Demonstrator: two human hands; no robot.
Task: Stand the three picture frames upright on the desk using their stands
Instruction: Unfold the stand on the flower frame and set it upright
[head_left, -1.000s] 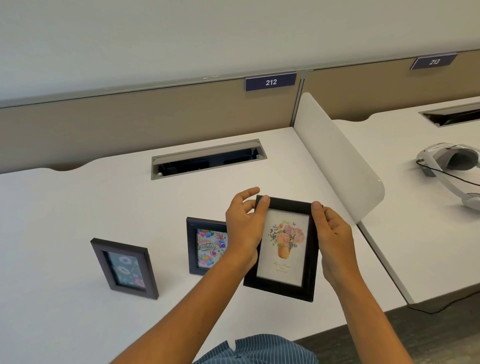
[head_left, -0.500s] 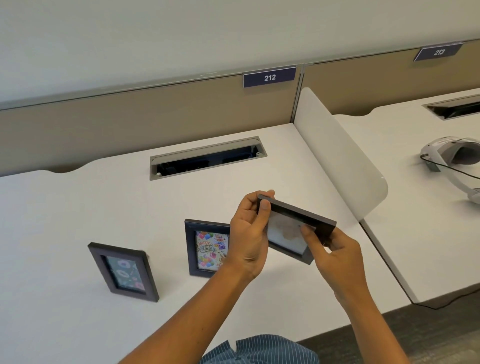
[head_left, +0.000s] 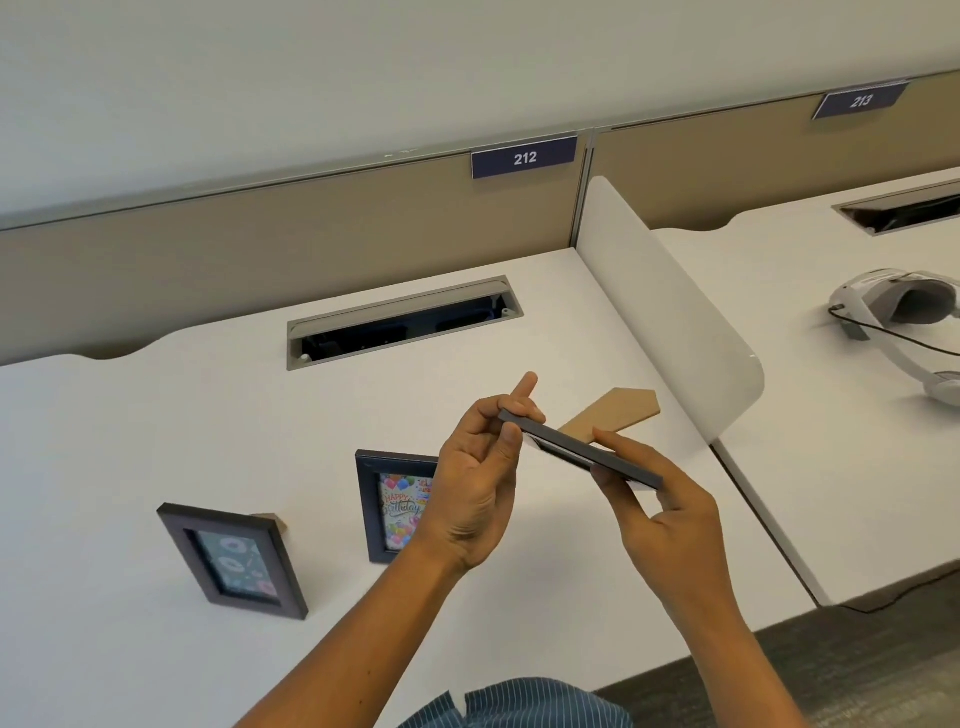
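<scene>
Both hands' grip holding third frame (head_left: 582, 451), "HAPPY Birthday" frame (head_left: 397, 506), label "212" (head_left: 524, 158)

A white surface (head_left: 156, 415) has an open cable slot (head_left: 400, 322) set into it near the back. Behind runs a tan partition (head_left: 260, 244) bearing a blue sign (head_left: 524, 157) reading 212. A white divider panel (head_left: 665, 306) stands at the right edge. On the neighbouring desk (head_left: 831, 441) rests a white headset (head_left: 904, 322) with a black cable.
</scene>
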